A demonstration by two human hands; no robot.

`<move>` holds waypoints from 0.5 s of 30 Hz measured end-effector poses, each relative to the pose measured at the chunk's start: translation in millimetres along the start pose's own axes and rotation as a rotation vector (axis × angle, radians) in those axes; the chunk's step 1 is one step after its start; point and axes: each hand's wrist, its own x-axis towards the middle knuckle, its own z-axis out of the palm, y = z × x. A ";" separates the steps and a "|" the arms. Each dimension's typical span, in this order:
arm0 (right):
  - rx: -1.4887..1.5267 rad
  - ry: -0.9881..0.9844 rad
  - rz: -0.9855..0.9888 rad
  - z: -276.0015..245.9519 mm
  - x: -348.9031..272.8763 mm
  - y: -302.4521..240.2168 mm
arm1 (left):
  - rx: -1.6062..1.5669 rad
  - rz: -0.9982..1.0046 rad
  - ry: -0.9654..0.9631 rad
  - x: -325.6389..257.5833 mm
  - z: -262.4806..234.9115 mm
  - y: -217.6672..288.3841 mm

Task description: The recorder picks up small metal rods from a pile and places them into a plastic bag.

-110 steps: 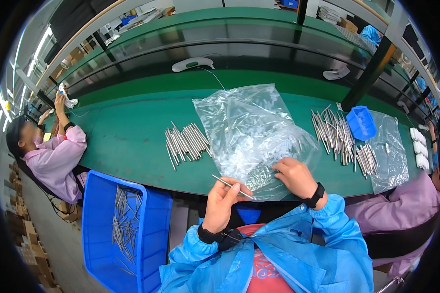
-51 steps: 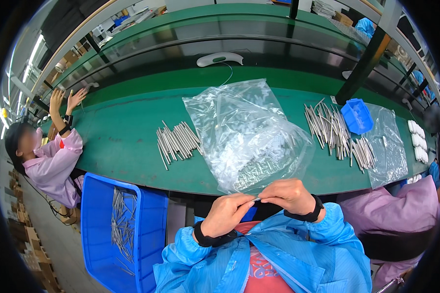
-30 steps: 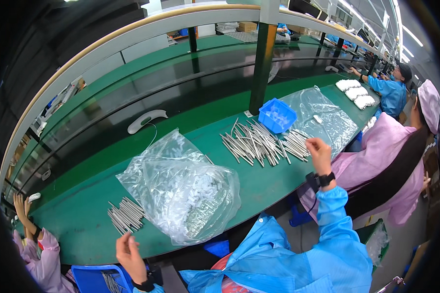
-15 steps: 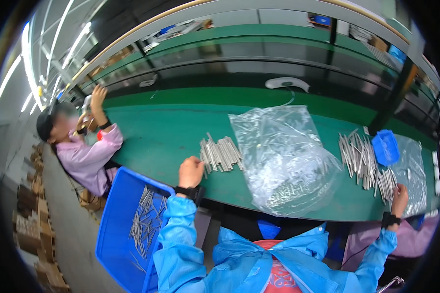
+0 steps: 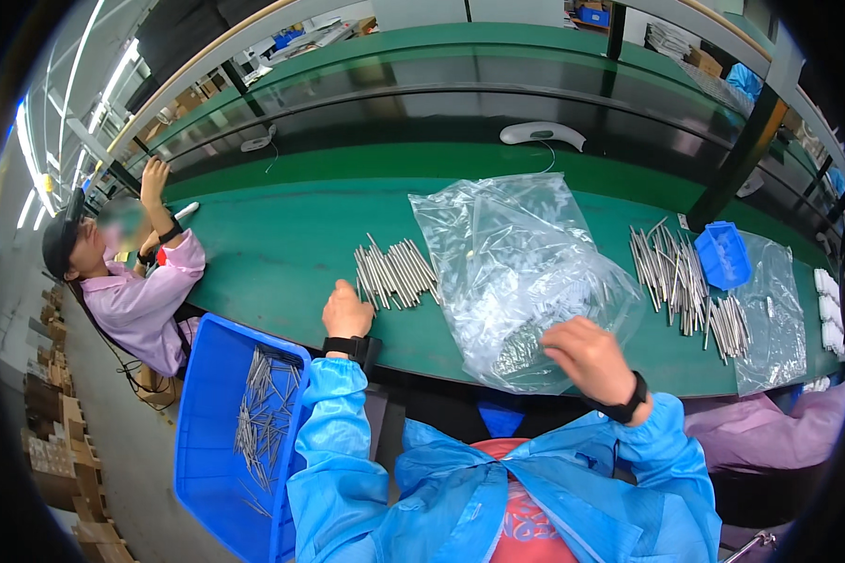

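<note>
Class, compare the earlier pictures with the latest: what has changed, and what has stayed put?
The left hand has moved forward and left to the left rod pile. The right hand reached the small rod pile at right, then came back left over the middle clear plastic bag. The metal rod both pinched is no longer between them. The bag, blue bin and blue tray stayed put.

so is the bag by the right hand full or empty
The bag isn't empty: small whitish pieces show through it. How full, I cannot tell.

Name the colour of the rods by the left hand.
Silver-grey; the rods show best in the head view.
</note>
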 end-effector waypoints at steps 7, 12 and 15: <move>-0.036 -0.199 -0.053 47.5 18.3 -2.0 | -0.331 0.024 -0.057 -13.0 -22.2 -27.9; -0.117 -0.189 0.002 69.0 21.5 -4.1 | -0.941 0.017 -0.174 -55.5 -52.5 -14.5; -0.101 -0.150 0.019 72.5 21.7 -2.4 | -1.229 -0.032 -0.271 -91.1 -63.5 6.9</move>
